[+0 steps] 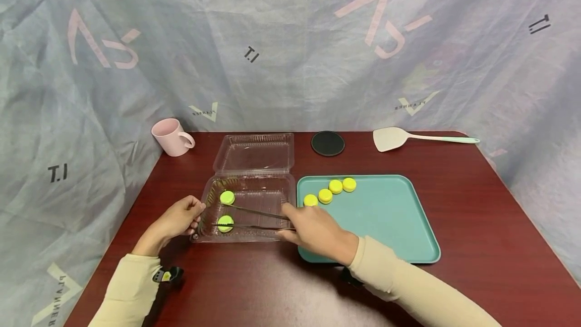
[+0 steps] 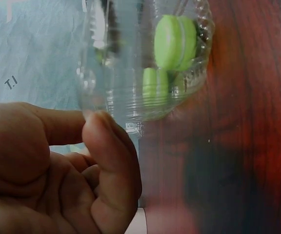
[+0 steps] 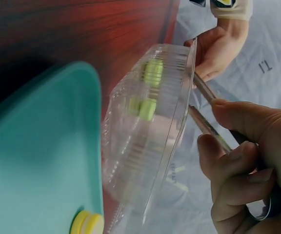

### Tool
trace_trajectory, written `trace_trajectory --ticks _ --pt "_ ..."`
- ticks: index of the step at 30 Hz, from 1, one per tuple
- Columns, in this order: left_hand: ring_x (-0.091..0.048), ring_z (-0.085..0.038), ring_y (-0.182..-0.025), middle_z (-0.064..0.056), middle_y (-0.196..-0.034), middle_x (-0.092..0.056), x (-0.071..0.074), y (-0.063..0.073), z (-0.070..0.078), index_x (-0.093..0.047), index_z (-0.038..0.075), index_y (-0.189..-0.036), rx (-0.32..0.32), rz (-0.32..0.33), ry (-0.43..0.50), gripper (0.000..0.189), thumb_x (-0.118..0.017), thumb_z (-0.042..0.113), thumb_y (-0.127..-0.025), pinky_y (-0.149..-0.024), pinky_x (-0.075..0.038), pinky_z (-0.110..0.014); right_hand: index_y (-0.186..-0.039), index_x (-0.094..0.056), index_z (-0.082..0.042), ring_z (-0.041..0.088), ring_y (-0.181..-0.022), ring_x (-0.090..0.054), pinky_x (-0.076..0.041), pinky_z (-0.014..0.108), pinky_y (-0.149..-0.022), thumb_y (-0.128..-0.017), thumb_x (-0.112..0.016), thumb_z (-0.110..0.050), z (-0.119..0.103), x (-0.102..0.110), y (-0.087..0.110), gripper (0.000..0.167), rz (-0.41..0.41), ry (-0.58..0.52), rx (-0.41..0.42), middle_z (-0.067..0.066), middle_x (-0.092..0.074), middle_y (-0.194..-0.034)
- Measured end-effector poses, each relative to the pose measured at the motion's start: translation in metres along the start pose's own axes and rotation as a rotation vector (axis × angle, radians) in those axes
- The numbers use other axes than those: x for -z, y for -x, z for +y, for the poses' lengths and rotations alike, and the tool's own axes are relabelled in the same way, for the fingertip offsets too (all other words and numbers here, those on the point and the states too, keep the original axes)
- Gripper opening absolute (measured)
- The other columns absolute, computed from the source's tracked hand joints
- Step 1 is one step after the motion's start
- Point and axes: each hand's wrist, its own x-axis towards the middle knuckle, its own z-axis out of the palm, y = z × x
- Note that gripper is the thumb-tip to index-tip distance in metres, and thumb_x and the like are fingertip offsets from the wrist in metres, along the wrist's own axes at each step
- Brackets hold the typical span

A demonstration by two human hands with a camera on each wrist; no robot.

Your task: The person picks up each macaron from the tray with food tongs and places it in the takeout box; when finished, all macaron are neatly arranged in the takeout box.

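Observation:
A clear plastic clamshell box (image 1: 265, 200) lies with its lid (image 1: 258, 154) folded back. Inside are a green macaron (image 1: 227, 198) and, nearer the front, a second green macaron (image 1: 225, 223). My left hand (image 1: 177, 218) pinches the box's left rim between thumb and forefinger, plain in the left wrist view. Metal tongs (image 1: 256, 211) are gripped in my right hand (image 1: 320, 231), over the box's right side. Their arms are spread: one ends by the rear macaron, the other crosses over the front one. Whether the tongs touch either macaron I cannot tell.
Right of the box, a teal tray (image 1: 386, 226) carries several yellow macarons (image 1: 325, 196) along its left and back. Behind stand a pink mug (image 1: 170, 138), a black round coaster (image 1: 328, 143) and a white spatula (image 1: 390, 138). A fabric backdrop hangs behind the table.

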Motion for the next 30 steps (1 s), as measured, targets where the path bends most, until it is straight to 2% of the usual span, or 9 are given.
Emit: trace_trajectory --ticks 8,13,20,26,30 --pt "-0.047 -0.015 -0.063 -0.005 -0.079 -0.048 0.0 0.001 0.001 -0.044 -0.002 -0.103 -0.029 -0.004 -0.004 0.02 -0.044 0.017 -0.109 -0.053 -0.045 -0.028 -0.097 -0.057 -0.009 0.002 -0.052 -0.041 -0.039 0.021 -0.047 -0.085 -0.083 -0.026 0.009 0.005 0.018 0.033 0.088 -0.04 -0.033 -0.009 -0.048 -0.066" --pt "-0.046 -0.015 -0.062 -0.005 -0.078 -0.047 0.0 0.002 0.0 -0.043 -0.002 -0.103 -0.031 -0.004 -0.008 0.019 -0.044 0.016 -0.109 -0.053 -0.045 -0.028 -0.096 -0.055 -0.01 0.0 -0.052 -0.045 -0.042 0.02 -0.049 -0.085 -0.083 -0.026 0.015 0.011 0.03 0.033 0.133 -0.048 -0.055 -0.009 -0.058 -0.072" --pt "-0.046 -0.015 -0.06 -0.005 -0.077 -0.047 -0.001 0.003 0.0 -0.043 -0.001 -0.102 -0.03 0.0 0.005 0.019 -0.044 0.016 -0.109 -0.053 -0.045 -0.028 -0.097 -0.057 -0.011 -0.001 -0.053 -0.042 -0.038 0.019 -0.047 -0.082 -0.086 -0.023 0.027 0.021 0.049 0.035 0.239 -0.058 -0.092 -0.011 -0.058 -0.074" --pt "-0.045 -0.015 -0.058 -0.005 -0.077 -0.046 -0.002 0.003 0.001 -0.043 -0.001 -0.101 -0.013 0.005 0.012 0.018 -0.044 0.015 -0.109 -0.052 -0.044 -0.027 -0.099 -0.057 -0.013 -0.004 -0.053 -0.039 -0.037 0.02 -0.047 -0.082 -0.085 -0.022 0.039 0.028 0.066 0.034 0.26 -0.056 -0.166 -0.013 -0.057 -0.075" --pt "-0.044 -0.016 -0.058 -0.005 -0.077 -0.046 -0.001 0.002 0.001 -0.043 -0.001 -0.101 -0.021 0.0 0.012 0.019 -0.043 0.016 -0.109 -0.052 -0.044 -0.028 -0.099 -0.057 -0.012 -0.005 -0.053 -0.037 -0.036 0.019 -0.046 -0.081 -0.086 -0.018 0.046 0.032 0.077 0.035 0.292 -0.034 -0.184 -0.013 -0.057 -0.075"
